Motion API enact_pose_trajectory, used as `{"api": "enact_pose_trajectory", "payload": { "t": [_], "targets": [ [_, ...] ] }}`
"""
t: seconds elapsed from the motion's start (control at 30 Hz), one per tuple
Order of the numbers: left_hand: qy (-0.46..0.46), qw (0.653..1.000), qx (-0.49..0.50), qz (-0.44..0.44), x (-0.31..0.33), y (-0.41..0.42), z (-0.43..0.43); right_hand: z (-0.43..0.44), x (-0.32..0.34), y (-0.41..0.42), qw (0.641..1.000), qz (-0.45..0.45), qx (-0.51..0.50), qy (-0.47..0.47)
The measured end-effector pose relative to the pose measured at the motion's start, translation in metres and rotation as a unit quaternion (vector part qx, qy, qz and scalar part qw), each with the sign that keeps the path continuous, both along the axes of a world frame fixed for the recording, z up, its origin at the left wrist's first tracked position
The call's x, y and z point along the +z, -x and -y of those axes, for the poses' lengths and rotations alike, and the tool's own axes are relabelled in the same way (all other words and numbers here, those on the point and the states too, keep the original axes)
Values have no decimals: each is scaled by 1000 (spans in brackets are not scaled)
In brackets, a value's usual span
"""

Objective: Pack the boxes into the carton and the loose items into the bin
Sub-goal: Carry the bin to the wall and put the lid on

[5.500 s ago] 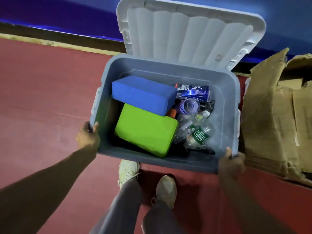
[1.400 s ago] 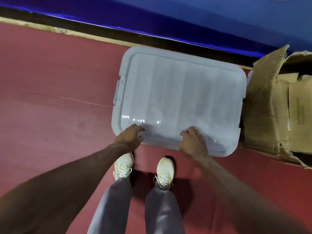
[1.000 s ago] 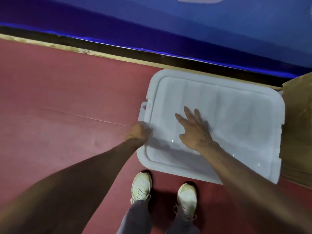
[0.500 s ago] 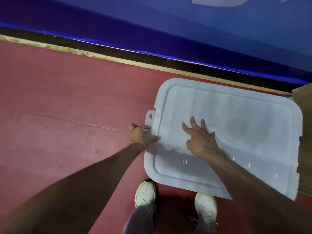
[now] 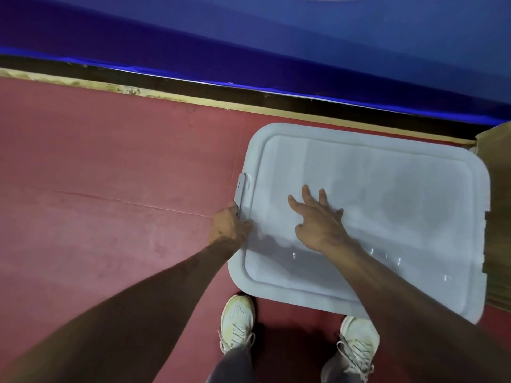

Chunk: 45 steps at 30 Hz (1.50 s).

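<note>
The grey plastic bin stands on the red floor with its white lid (image 5: 387,189) closed, so its contents are hidden. My right hand (image 5: 318,219) lies flat on the lid's left half, fingers spread. My left hand (image 5: 229,225) is at the lid's left edge, its fingers curled round the lower end of the side latch (image 5: 242,189), which now lies folded down against the bin. A strip of the brown cardboard carton (image 5: 497,189) shows at the right frame edge, touching the bin.
A blue wall (image 5: 249,37) with a dark baseboard runs along the far side, close behind the bin. My two feet in pale sneakers (image 5: 237,322) stand just in front of the bin. Red floor stretches to the left.
The lid, open 5.5 s ago, is closed. In the last second my left hand slid to the left latch, which went from sticking out to folded down. My right hand stays flat on the lid.
</note>
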<state>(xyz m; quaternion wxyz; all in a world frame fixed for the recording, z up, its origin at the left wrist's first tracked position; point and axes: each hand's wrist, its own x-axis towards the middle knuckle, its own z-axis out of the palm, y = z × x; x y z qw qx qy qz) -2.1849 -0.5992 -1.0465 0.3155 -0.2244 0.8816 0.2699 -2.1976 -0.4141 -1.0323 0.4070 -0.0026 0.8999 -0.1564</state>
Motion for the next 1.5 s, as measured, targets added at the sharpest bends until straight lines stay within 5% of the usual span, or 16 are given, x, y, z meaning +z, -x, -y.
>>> {"api": "enact_pose_trajectory", "payload": {
  "t": [0.27, 0.37, 0.53, 0.67, 0.83, 1.13, 1.33, 1.5],
  "targets": [
    [102, 986, -130, -12, 18, -5, -20, -29, 6, -8, 995, 3, -10, 100],
    [144, 964, -224, -14, 29, -7, -37, -67, 13, -16, 980, -49, -120, 152],
    [62, 927, -364, -66, 49, -7, -121, -167, 30, -39, 945, -117, -290, 96],
    [1, 905, -423, -42, 44, -11, -210, -251, 29, -60, 926, -84, -366, 29],
    [47, 798, -595, -81, 20, -18, -278, -319, 1, -69, 899, -33, -436, 18],
    [114, 792, -599, -42, -9, -23, -311, -349, -43, -79, 814, 55, -553, 171],
    [121, 790, -601, -20, 1, -19, -318, -334, -27, -88, 916, -122, -382, 5],
    [115, 794, -597, -20, -3, -19, -317, -323, -25, -85, 939, -110, -326, -15]
  ]
}}
